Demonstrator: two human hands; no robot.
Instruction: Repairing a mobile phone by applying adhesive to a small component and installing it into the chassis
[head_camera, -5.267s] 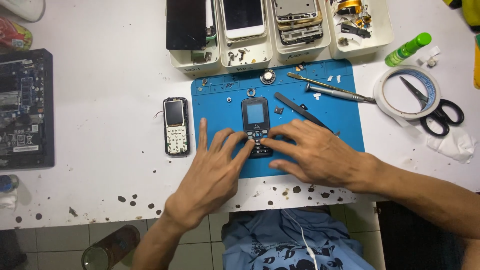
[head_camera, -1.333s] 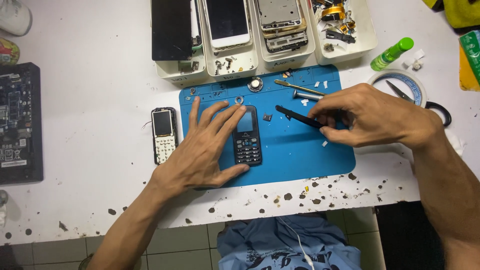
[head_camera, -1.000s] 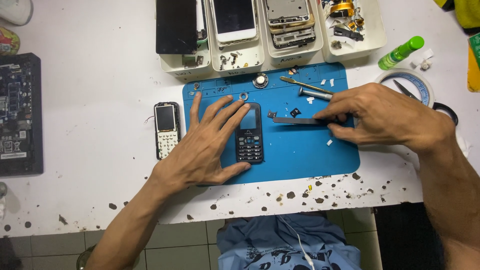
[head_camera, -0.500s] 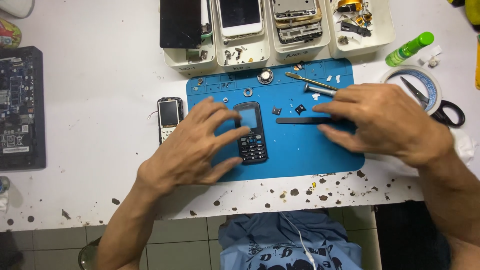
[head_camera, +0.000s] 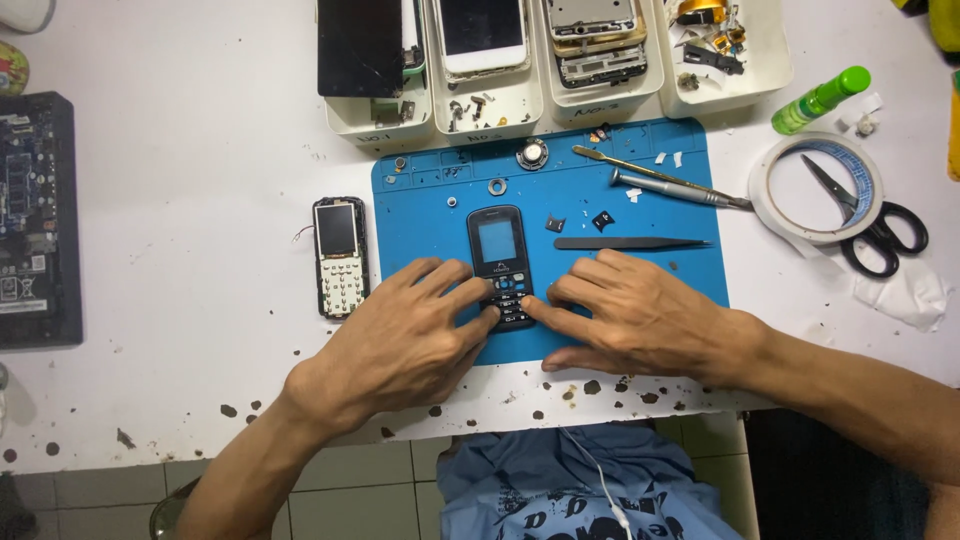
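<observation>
Left hand (head_camera: 400, 335): palm down on front edge of blue mat (head_camera: 420, 215), fingers spread, fingertips (head_camera: 488, 315) pressed on lower keypad of black phone (head_camera: 502, 262). Not closed round anything.
Right hand (head_camera: 640, 315): palm down, mirror of left; index tip met phone's bottom right edge, other fingers fanned flat on mat. No pinch, just pressing.
Black phone: lay face up, upright, centre of mat, screen lit pale blue; lower keys hidden under both sets of fingertips.
Black tweezers (head_camera: 630, 243): lay flat on mat just beyond right knuckles, tip pointing right, not touched.
Screwdriver (head_camera: 680, 189): silver, on mat upper right, tip off mat edge twd tape roll.
Metal spudger (head_camera: 630, 165): thin, angled, just above screwdriver.
Small parts: two black bits (head_camera: 603, 220) right of phone's top; round speaker (head_camera: 532, 154) and a washer near mat's back edge.
Second phone (head_camera: 340, 257): stripped of front cover, keypad membrane bare, on white table (head_camera: 180, 200) just left of mat, near left hand but apart.
Trays (head_camera: 480, 105): white bins along back w/ phones, screens, frames, loose scraps (contents of far right one too small to sort).
Right side: tape roll (head_camera: 765, 190) w/ scissors (head_camera: 870, 220) lying across it, green bottle (head_camera: 820, 98) behind.
Far left: bare circuit board (head_camera: 30, 220) in dark frame.
</observation>
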